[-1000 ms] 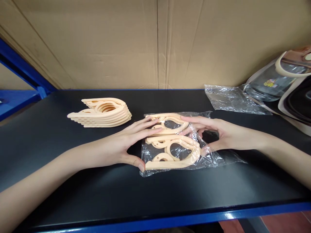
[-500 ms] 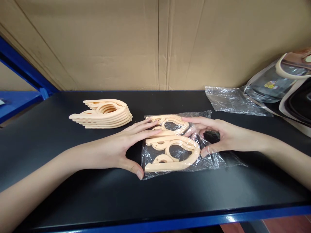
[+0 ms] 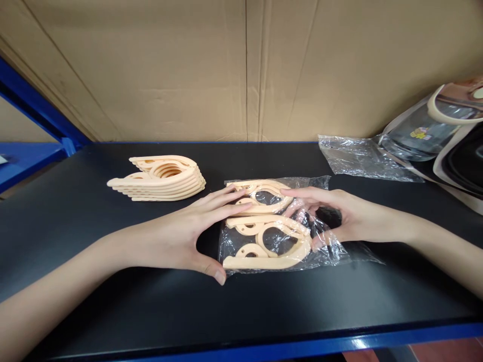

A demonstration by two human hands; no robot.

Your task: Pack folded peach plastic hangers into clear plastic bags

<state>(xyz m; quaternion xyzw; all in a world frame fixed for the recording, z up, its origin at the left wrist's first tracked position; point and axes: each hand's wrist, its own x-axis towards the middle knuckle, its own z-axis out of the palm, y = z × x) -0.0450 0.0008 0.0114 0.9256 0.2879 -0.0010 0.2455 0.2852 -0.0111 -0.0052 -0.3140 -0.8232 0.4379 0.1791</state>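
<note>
- Hangers in beige, folded, are lying in two groups inside a clear plastic bag [image 3: 320,256] on the black tabletop [image 3: 245,311], squarely between the two hands.
- The near hanger group [image 3: 269,262] and the far hanger group [image 3: 273,207] are sitting side by side, long axes running left to right, rounded ends pointing right and open ends pointing left.
- The left hand [image 3: 181,236] is spreading wide at the open ends, its fingertips resting on the far group and its thumb lying beside the near group's left tip; neither hand is clearly nearer, as both are reaching the bag.
- The right hand [image 3: 350,216] is curving around the rounded ends, index finger touching the far group and thumb meeting the film beside the near group, a gap showing between them.
- Wrinkled, shiny film is blurring the right hand's other fingers, so whether they are pinching plastic or slipping inside the bag cannot be told; the bag's mouth is not showing clearly either.
- Left of the bag, well clear of it, a stack of hangers [image 3: 166,186] is lying loose, its exact count hard to make out.
- At far right, a clear container [image 3: 411,136] is being cut off by the frame, beside a flat plastic bag [image 3: 362,156].
</note>
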